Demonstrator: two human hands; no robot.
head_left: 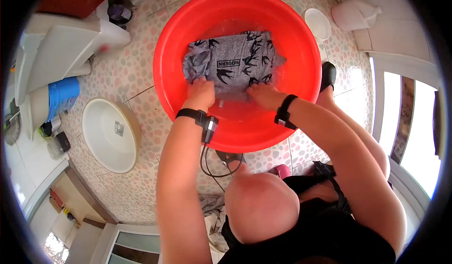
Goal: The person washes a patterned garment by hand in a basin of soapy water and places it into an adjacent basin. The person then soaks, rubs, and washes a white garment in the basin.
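A wet grey garment [242, 57] printed with black swallows and the word MODERN lies spread in a large red basin [165, 71]. Shallow water covers part of the basin's floor around it. My left hand [201, 92] grips the garment's near left edge, with the fingertips partly hidden in the cloth. At the near right edge, my right hand [264, 95] is closed on the same garment. The cloth's left end is bunched up, while its middle lies fairly flat. Black straps with small devices circle both wrists, and a cable hangs from the left one.
A cream basin [134, 137] stands on the tiled floor at the left. Farther left is a blue bucket [63, 97]. A white bowl [318, 25] and a pale plastic jug [355, 14] sit beyond the red basin at the right. My knees are close to its near side.
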